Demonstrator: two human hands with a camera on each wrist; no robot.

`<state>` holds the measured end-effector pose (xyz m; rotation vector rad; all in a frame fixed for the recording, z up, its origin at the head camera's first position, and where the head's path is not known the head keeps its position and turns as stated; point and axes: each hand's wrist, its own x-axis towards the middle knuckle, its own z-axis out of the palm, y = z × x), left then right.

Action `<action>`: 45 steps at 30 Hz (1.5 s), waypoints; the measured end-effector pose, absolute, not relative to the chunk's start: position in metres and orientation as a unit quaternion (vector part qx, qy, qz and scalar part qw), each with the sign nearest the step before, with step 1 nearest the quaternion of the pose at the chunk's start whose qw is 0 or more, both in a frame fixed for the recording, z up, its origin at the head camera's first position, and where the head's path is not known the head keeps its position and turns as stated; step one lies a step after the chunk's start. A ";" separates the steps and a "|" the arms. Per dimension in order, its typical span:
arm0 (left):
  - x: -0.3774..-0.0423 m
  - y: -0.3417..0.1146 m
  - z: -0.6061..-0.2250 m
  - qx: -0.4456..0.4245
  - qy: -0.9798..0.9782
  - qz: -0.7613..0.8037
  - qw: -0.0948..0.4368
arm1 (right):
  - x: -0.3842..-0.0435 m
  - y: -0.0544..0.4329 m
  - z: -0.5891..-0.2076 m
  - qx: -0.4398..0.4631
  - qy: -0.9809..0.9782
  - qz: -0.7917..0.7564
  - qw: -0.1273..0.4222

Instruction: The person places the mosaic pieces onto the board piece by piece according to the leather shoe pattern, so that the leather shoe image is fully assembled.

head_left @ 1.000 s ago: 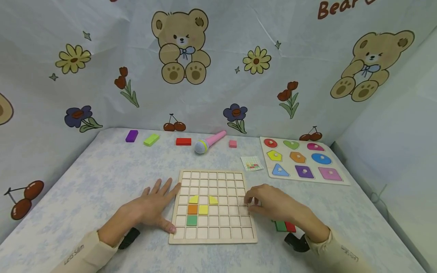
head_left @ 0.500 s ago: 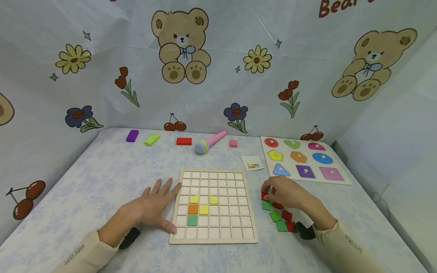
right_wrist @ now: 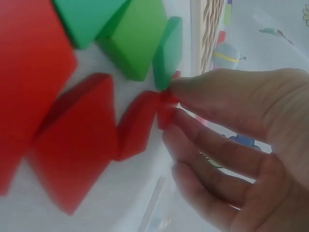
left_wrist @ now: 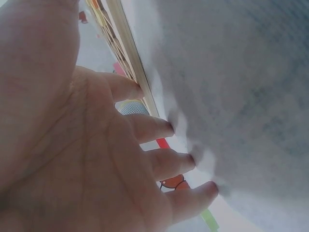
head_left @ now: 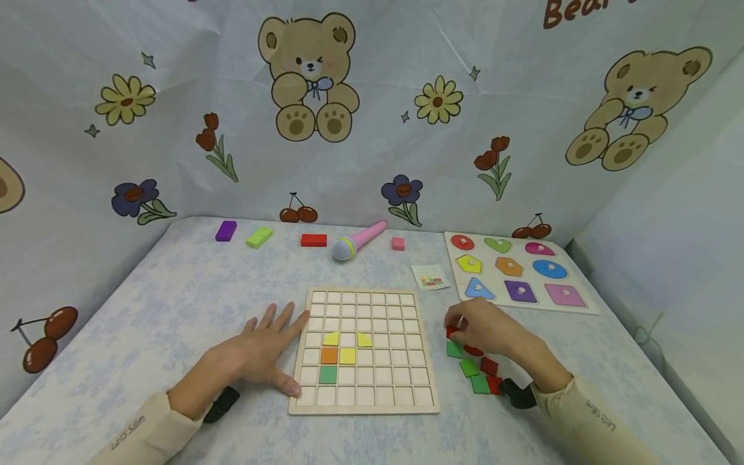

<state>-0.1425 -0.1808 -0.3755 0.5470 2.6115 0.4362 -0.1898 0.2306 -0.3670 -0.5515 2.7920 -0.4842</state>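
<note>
My left hand (head_left: 256, 352) lies with spread fingers along the left side of a wooden grid board (head_left: 363, 410), thumb on its near left corner. In the grid sit an orange square (head_left: 329, 355), a yellow square (head_left: 347, 356), a green square (head_left: 328, 374) and two yellow pieces with a cut corner (head_left: 364, 340). Right of the board, my right hand (head_left: 488, 326) pinches a red tile (right_wrist: 166, 108) between thumb and fingers at the far end of a loose group. Close by lie green tiles (head_left: 469, 368) and red tiles (head_left: 489, 366).
A pattern card (head_left: 430, 278) and a shape puzzle board (head_left: 526, 307) lie behind the right hand. Along the back are purple (head_left: 225, 231), lime (head_left: 259, 237), red (head_left: 314, 240) and pink (head_left: 398, 244) blocks and a toy microphone (head_left: 357, 241). A printed cloth (head_left: 372, 161) hangs behind.
My right hand has moved right, from the grid board's right edge to the loose tiles, where it takes a red tile between its fingertips. My left hand has stayed in place.
</note>
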 end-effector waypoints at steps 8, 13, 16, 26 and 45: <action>-0.142 -0.180 -0.377 0.199 0.943 0.158 0.216 | -0.192 0.234 -0.368 -0.187 0.956 -0.176 0.139; -0.143 -0.180 -0.377 0.199 0.944 0.152 0.214 | -0.194 0.229 -0.368 -0.210 0.956 -0.164 0.118; -0.143 -0.181 -0.377 0.199 0.944 0.152 0.213 | -0.194 0.220 -0.367 -0.232 0.953 -0.160 0.108; -0.143 -0.181 -0.377 0.207 0.944 0.153 0.208 | -0.188 0.166 -0.358 -0.339 0.921 -0.170 0.094; -0.142 -0.182 -0.377 0.207 0.945 0.150 0.205 | -0.156 0.077 -0.364 -0.489 0.852 -0.148 0.115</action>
